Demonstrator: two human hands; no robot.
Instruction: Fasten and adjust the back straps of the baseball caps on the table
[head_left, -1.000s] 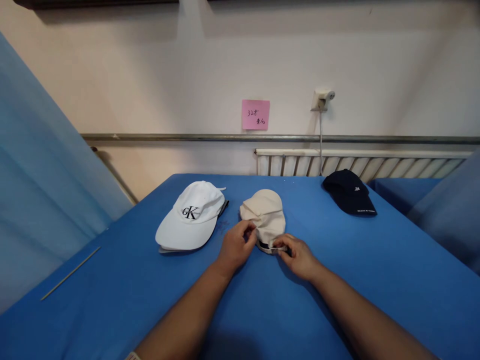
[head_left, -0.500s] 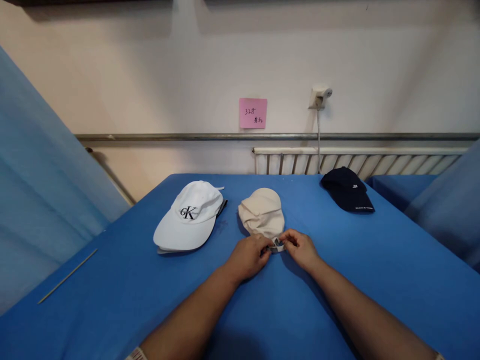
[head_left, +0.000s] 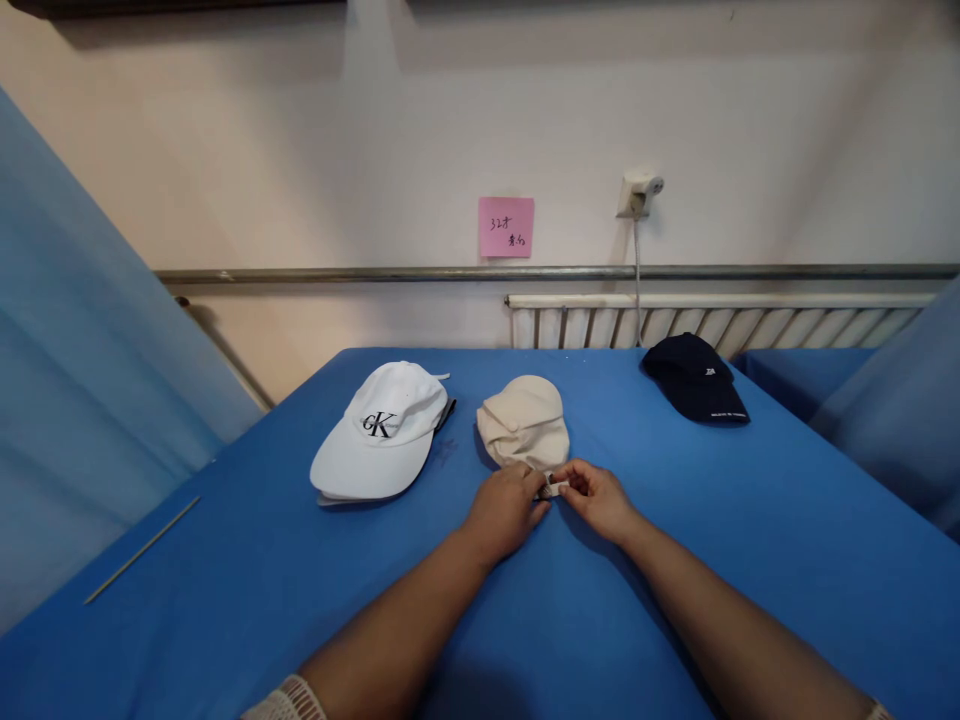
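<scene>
A beige baseball cap (head_left: 525, 420) lies in the middle of the blue-covered table, its back strap (head_left: 556, 489) toward me. At the near edge of the cap, my left hand (head_left: 508, 508) has its fingers closed on the strap's left part, by the buckle. My right hand (head_left: 598, 498) pinches the strap from the other side between thumb and fingers. The fingers hide much of the buckle. To the left sits a white cap (head_left: 394, 430) with black letters, stacked on another cap whose dark strap pokes out. A navy cap (head_left: 690, 378) rests at the far right.
A thin stick (head_left: 142, 550) lies on the blue cover (head_left: 300, 590) at the left. Blue curtains (head_left: 82, 350) hang on both sides. Behind the table are a metal rail (head_left: 420, 275), a radiator (head_left: 712, 315), a plugged socket (head_left: 636, 197) and a pink note (head_left: 506, 227).
My left hand has shifted slightly right, closer to my right hand, and the gap between the fingers at the strap has narrowed. The caps stay in place.
</scene>
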